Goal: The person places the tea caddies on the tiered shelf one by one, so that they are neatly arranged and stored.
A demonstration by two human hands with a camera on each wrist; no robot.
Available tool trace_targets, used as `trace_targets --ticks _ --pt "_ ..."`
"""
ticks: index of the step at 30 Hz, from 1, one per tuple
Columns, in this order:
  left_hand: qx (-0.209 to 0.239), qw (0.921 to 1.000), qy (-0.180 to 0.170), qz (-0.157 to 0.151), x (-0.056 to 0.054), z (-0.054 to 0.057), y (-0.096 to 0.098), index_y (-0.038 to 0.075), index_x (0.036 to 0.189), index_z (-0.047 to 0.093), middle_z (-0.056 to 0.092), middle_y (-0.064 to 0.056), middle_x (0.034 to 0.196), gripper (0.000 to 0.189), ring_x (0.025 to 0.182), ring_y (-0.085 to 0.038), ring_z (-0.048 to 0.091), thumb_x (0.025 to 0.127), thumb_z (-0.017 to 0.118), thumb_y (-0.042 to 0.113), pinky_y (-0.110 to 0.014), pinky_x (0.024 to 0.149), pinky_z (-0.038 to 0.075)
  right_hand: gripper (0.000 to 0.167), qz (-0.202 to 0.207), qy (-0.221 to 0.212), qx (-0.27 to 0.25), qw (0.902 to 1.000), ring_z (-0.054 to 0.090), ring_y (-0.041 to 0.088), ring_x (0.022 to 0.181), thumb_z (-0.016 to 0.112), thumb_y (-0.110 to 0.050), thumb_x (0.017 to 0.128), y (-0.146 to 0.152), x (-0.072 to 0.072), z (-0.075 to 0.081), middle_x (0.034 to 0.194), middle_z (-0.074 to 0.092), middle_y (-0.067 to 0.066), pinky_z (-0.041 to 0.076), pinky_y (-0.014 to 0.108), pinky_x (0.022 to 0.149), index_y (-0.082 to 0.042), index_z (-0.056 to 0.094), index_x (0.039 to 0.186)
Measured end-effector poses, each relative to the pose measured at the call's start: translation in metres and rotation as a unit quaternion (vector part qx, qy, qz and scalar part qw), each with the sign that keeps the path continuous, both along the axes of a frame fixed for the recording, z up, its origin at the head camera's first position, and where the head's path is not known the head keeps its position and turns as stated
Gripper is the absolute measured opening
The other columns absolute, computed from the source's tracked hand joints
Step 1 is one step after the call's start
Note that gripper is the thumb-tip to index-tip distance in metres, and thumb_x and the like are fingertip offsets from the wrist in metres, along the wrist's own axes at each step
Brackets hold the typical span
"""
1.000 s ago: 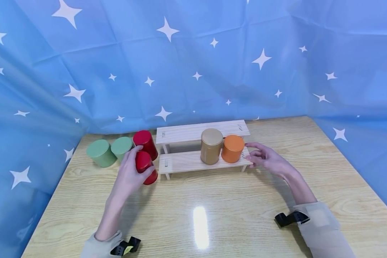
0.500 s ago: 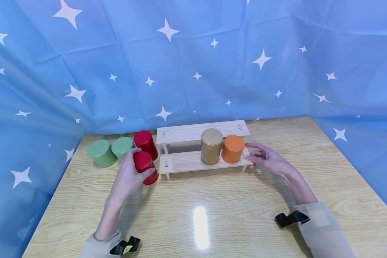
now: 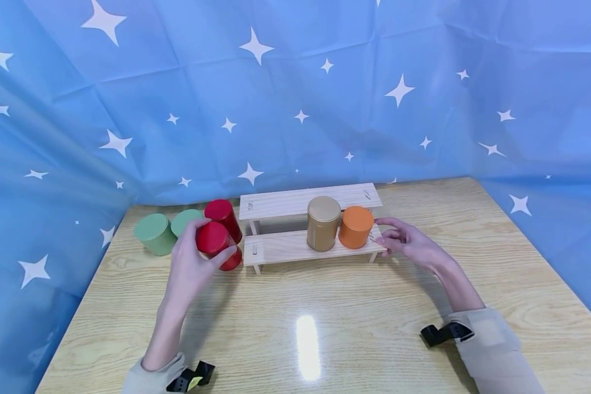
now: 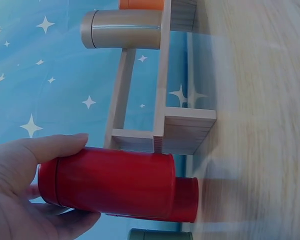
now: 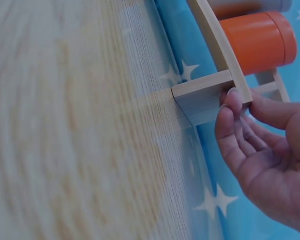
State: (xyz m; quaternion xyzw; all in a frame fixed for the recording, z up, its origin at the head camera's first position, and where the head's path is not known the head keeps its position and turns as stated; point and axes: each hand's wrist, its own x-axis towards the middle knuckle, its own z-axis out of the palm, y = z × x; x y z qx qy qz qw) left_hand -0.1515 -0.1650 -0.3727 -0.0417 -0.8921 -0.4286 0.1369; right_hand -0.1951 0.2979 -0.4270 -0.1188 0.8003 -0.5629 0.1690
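Note:
My left hand (image 3: 187, 271) grips a red canister (image 3: 213, 238) round its lid end, thumb on one side and fingers on the other. In the left wrist view this canister (image 4: 114, 182) is clear of the tabletop. Behind it stands a second red canister (image 3: 225, 219), partly hidden. At the right end of a two-tier wooden shelf (image 3: 280, 247), my right hand (image 3: 411, 243) pinches the lower board's edge between thumb and fingers, as the right wrist view shows the board (image 5: 225, 50). On that lower tier an orange canister (image 3: 355, 227) stands beside a taller gold canister (image 3: 323, 224).
Two green canisters (image 3: 155, 234) stand at the left back of the wooden table (image 3: 354, 317), the nearer-to-centre one (image 3: 184, 220) partly covered by the left hand. A blue star-patterned cloth (image 3: 295, 98) hangs behind and at both sides.
My left hand has lifted the red canister off the table and shifted it slightly left and up. The right hand and the shelf have stayed put.

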Motion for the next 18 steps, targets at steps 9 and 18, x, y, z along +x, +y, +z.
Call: trace_targets --ticks 9,18 --pt "0.012 0.9950 0.098 0.014 0.005 0.005 0.005 0.000 0.136 0.053 0.057 -0.016 0.131 0.073 0.113 -0.031 0.057 0.075 0.090 0.012 -0.053 0.080 0.057 0.061 0.001 0.005 0.002 1.0000 0.066 0.037 0.088 0.058 -0.016 0.104 -0.001 0.001 0.001 0.108 0.061 0.022 0.057 0.039 0.086 0.001 0.028 0.154" --pt "0.035 0.9914 0.127 0.000 0.006 0.005 0.019 0.006 0.138 0.057 0.060 -0.014 0.126 0.071 0.111 -0.027 0.057 0.075 0.090 0.013 -0.050 0.080 0.055 0.061 -0.001 0.004 0.005 1.0000 0.066 0.035 0.086 0.059 -0.016 0.104 -0.001 0.000 0.001 0.105 0.062 0.021 0.056 0.038 0.085 0.000 0.028 0.154"
